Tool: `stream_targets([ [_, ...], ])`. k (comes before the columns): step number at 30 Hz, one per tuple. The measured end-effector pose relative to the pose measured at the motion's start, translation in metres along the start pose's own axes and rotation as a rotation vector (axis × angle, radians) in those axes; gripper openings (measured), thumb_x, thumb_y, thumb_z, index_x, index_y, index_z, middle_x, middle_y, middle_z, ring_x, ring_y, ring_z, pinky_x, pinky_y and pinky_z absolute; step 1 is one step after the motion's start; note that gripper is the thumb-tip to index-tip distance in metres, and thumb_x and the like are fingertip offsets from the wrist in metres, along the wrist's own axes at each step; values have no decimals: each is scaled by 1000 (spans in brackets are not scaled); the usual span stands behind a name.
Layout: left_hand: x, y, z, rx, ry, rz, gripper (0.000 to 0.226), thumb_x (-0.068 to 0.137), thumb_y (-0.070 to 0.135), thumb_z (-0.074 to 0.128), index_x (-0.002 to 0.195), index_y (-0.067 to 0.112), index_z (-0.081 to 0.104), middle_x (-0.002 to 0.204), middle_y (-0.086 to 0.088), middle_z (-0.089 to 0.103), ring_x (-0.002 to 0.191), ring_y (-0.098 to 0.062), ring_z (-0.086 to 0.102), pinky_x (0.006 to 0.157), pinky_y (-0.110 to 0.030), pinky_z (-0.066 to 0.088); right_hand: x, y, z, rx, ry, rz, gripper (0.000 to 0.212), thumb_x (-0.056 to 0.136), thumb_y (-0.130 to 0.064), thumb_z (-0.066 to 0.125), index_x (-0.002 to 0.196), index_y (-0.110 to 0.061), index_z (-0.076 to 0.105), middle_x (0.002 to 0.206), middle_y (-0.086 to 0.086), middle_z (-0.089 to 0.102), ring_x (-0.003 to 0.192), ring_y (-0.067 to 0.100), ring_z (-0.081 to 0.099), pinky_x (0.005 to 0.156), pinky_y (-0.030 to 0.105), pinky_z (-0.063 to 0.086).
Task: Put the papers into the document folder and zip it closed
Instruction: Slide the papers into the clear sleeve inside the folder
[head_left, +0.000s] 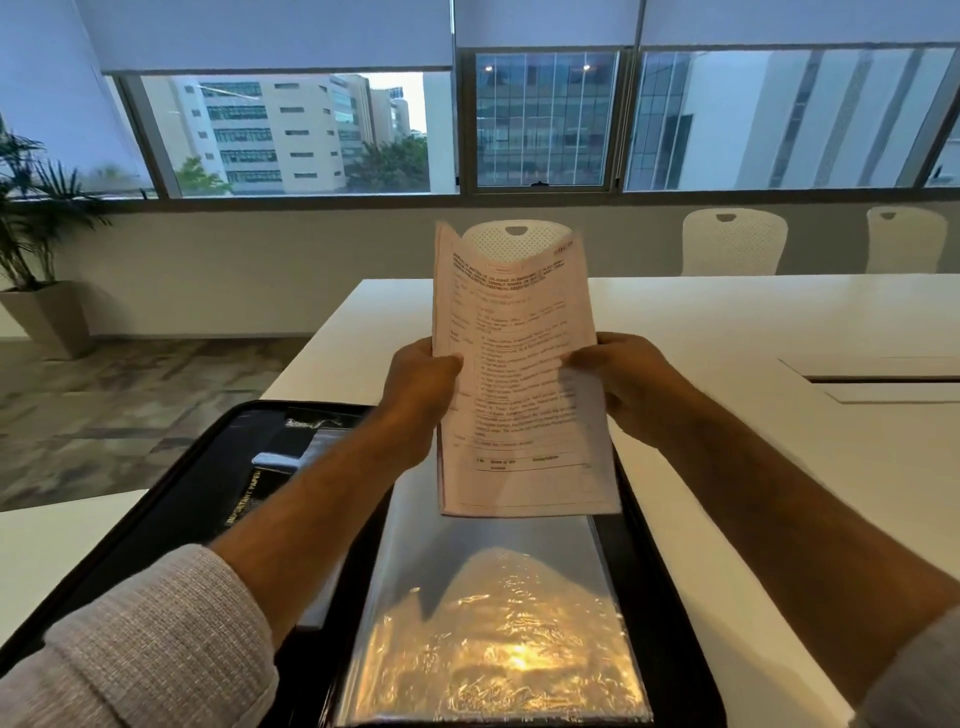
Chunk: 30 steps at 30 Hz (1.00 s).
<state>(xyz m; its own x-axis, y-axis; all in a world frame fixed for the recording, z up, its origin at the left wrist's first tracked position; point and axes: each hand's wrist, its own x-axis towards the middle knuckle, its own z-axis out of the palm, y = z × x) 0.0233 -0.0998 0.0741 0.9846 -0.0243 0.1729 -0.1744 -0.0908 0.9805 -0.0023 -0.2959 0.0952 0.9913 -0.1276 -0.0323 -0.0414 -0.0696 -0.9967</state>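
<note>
The papers (519, 374) look like thin matt printed sheets, the folder (171, 499) is black and fabric-ish with super glossy crinkly clear plastic sleeves (493, 623), table (727, 332) smooth white, near-left sleeve (156, 639) ribbed knit cloth.

White table (727, 332), white chairs (733, 241), half-shaded windows (291, 135), potted plant (36, 218).

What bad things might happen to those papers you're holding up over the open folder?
1. The stack of pale printed papers is held upright by its side edges only, left hand and right hand; its top already curls, so sheets might bend or crease.
2. The clear shiny plastic sleeves in the open black zip folder look slippery and wrinkled; the papers may catch while sliding in.
3. Any corner left sticking out might snag the zip.
</note>
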Motion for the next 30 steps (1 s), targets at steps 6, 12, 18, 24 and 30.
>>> stream_targets([
  [6, 11, 5, 5, -140, -43, -87, 17, 98, 35, 48, 95, 29, 63, 72, 12, 75, 62, -11, 73, 40, -27, 52, 30, -5, 22, 11, 21, 10, 16, 94, -11, 53, 107, -16, 61, 104, 7, 68, 87, 30, 69, 74, 54, 57],
  [12, 33, 7, 8, -220, -141, -27, 38, 95, 54, 42, 101, 25, 66, 81, 1, 76, 71, -20, 74, 57, -30, 57, 53, -1, 41, -274, 182, -343, 39, 86, -23, 64, 117, -34, 43, 106, -6, 63, 73, 14, 66, 50, 22, 47],
  [18, 51, 8, 24, -331, -175, -106, 49, 97, 57, 33, 113, 23, 65, 97, -6, 75, 79, -26, 73, 70, -39, 59, 65, 8, 55, -391, 129, -534, 38, 83, -37, 59, 116, -36, 39, 95, -20, 57, 64, 7, 62, 43, 8, 42],
  [24, 60, -11, 18, -363, -139, -200, 30, 98, 40, 50, 111, 17, 66, 95, -7, 75, 77, -28, 73, 68, -39, 58, 85, 13, 44, -422, 56, -332, 7, 90, -21, 58, 88, -28, 57, 89, -22, 55, 74, 16, 60, 65, 32, 53],
  [30, 62, -13, 35, -380, -221, -184, 49, 93, 66, 31, 115, 32, 59, 104, -5, 74, 93, -29, 73, 77, -44, 59, 89, 7, 42, -351, -109, -97, 61, 70, -74, 53, 93, -19, 67, 87, 0, 71, 70, 28, 70, 70, 37, 57],
])
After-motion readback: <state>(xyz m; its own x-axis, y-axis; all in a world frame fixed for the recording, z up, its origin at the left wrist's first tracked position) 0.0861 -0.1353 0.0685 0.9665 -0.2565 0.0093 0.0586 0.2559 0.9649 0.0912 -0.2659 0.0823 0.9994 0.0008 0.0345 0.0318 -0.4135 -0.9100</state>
